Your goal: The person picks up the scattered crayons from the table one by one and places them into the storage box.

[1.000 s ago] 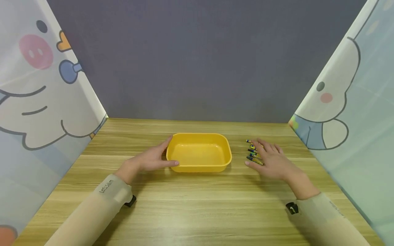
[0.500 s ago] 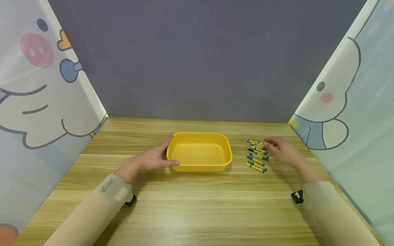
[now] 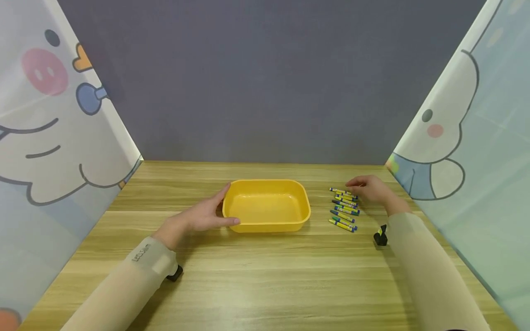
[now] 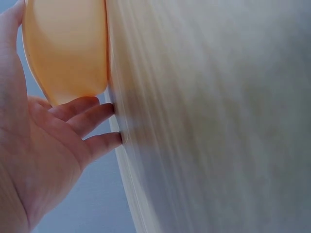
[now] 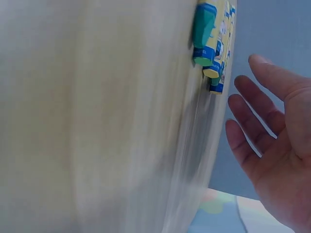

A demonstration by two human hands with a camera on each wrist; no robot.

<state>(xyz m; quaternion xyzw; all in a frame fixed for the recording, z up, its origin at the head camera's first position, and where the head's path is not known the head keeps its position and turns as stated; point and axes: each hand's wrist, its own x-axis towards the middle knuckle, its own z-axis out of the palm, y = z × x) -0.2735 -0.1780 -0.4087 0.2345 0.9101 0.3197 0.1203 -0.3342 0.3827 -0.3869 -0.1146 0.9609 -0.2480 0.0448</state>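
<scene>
A yellow plastic tray (image 3: 266,227) with rounded corners stands on the wooden tabletop, nothing inside it. My left hand (image 3: 200,214) holds its left end, thumb on the near rim and index finger towards the far corner. In the left wrist view the other fingers (image 4: 92,119) lie against the end wall and reach the tabletop. Several crayons (image 3: 344,210) in yellow and blue wrappers lie in a loose column right of the tray. Over the far end of this column hovers my right hand (image 3: 370,187), fingers loosely bent and holding nothing in the right wrist view.
The wooden table (image 3: 265,276) ends at a dark grey panel (image 3: 265,82) at the back. Cartoon-printed sheets stand at the left (image 3: 62,119) and right (image 3: 476,184). Each wrist bears a small black device, one showing below the right sleeve (image 3: 380,236).
My right hand has drawn off from over the crayons, uncovering them, then moved slightly away from me to the column's far end. The left hand and tray have stayed put.
</scene>
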